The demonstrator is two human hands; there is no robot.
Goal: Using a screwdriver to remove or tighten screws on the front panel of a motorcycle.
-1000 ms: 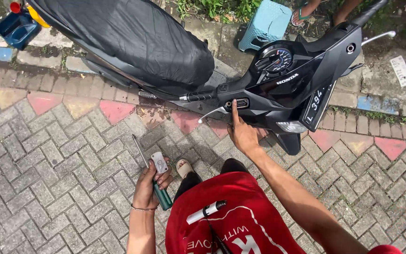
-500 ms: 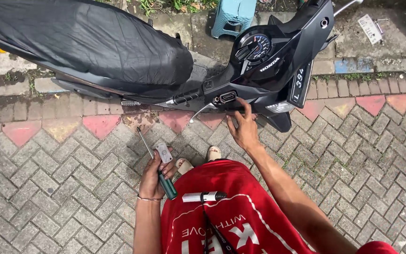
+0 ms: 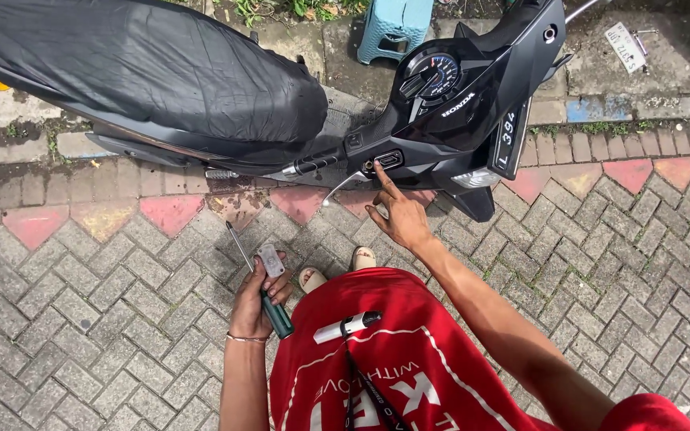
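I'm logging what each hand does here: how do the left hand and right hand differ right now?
The left hand is curled shut around a green-handled screwdriver and a small grey part; the right hand holds nothing. The left hand stays low near the red shirt; the right hand reaches out, its index finger on the switch cluster of the black scooter. Both are bare.

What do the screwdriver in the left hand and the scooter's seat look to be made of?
Screwdriver: thin grey shaft, probably steel; glossy green handle, likely plastic. Seat: black, wrinkled, faintly shiny, so probably vinyl or a loose synthetic cover. The left hand grips the handle alongside a small grey part.
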